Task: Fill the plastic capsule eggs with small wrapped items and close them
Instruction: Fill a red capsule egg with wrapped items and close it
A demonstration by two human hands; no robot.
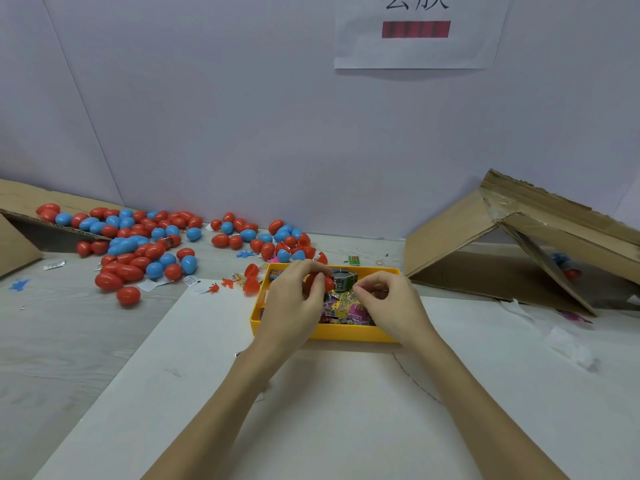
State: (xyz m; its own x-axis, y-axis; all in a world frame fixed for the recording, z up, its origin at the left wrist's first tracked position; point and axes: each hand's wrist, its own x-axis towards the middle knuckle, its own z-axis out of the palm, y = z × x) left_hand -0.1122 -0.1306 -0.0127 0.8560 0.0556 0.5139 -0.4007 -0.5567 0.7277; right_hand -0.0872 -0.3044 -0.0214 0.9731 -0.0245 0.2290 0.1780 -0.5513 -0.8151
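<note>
Red capsule egg [320, 281] sits in the left hand's [294, 299] grip over the yellow tray [346, 332]; right hand [384, 299] pinches, contents unclear.

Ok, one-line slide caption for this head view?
Over a yellow tray of wrapped items, the left hand holds a red capsule egg while the right hand pinches something small.

The eggs [138, 244] were smooth, shiny plastic, red and blue. The tray [346, 332] was smooth yellow plastic. The little packets [346, 308] inside it looked like shiny printed wrap. The counter [69, 334] showed pale wood grain. A matt white paper sheet [311, 410] lay on it. The boxes [485, 237] were rough brown cardboard.
</note>
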